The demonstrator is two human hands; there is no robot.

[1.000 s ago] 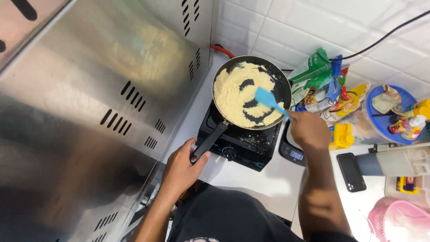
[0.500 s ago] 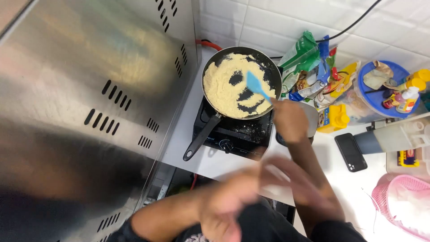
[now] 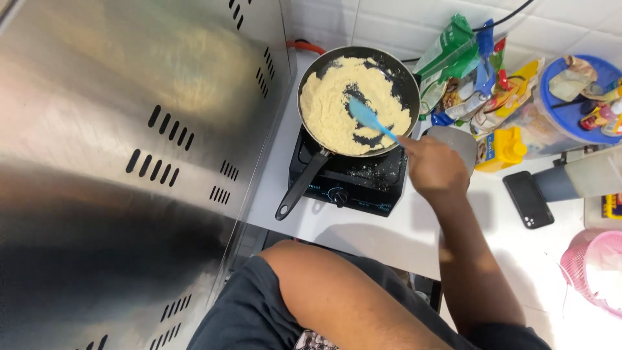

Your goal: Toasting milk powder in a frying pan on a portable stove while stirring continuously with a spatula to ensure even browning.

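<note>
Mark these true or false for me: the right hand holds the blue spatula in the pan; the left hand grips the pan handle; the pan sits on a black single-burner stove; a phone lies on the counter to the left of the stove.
1. The right hand holds the blue spatula in the pan. True.
2. The left hand grips the pan handle. False: nothing touches the handle, and the left hand is out of view.
3. The pan sits on a black single-burner stove. True.
4. A phone lies left of the stove. False: it lies on the counter to the right.
</note>
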